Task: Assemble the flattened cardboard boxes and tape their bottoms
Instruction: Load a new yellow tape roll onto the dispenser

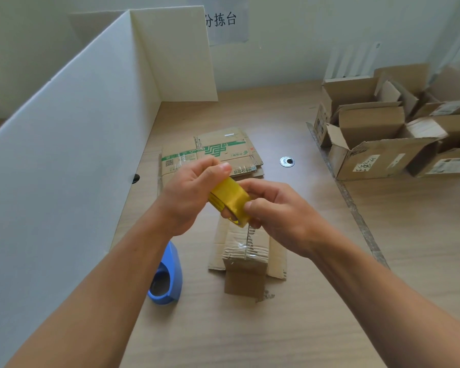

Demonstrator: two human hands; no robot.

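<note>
Walled on the left, open surface to the right

A white partition (pixel 72 144) rises just beside the left hand (pixel 189 195) and closes that side. Both hands hold a tape roll (pixel 229 200) above a small cardboard box (pixel 246 261). A blue tape dispenser (pixel 166 277) sits under the left forearm. Flattened boxes (pixel 210 152) lie beyond the hands. Right of the right hand (pixel 279 216), bare surface (pixel 316 301) runs to the open boxes (pixel 377 134), well apart.

Bright, even daylight — soft shadows, slightly hazy focus, wide-angle bending at the edges.
</note>
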